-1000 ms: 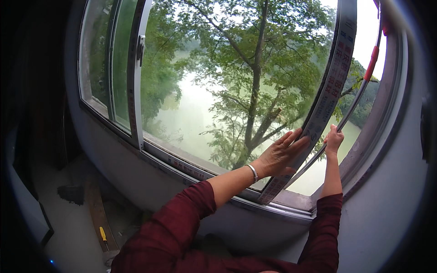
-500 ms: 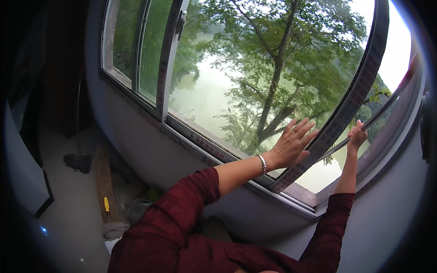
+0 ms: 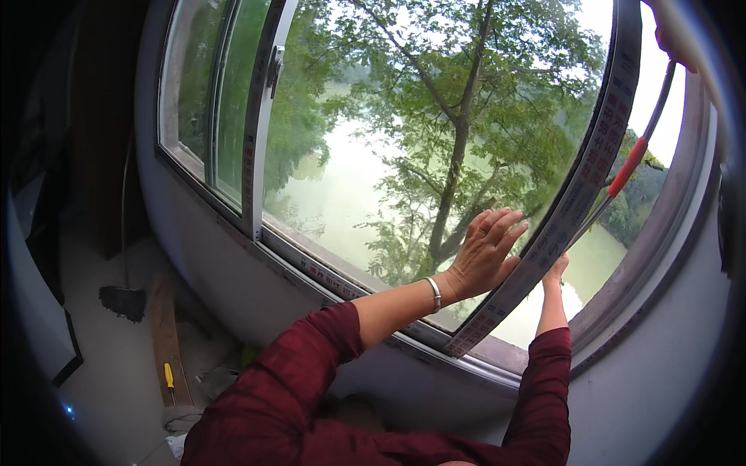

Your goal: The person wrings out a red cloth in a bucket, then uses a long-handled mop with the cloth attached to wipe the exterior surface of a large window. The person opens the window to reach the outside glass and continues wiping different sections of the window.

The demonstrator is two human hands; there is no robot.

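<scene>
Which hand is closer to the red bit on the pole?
Right. The right hand is below the red bit, partly behind the window frame. The left hand is farther left, open in front of the glass.

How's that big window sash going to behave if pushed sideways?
The sash likely feels stiff: its long side rail looks solid. Probably slides rather than tips, since its lower edge appears seated in the bottom track. The broad glass pane likely makes it heavy and breakable.
</scene>
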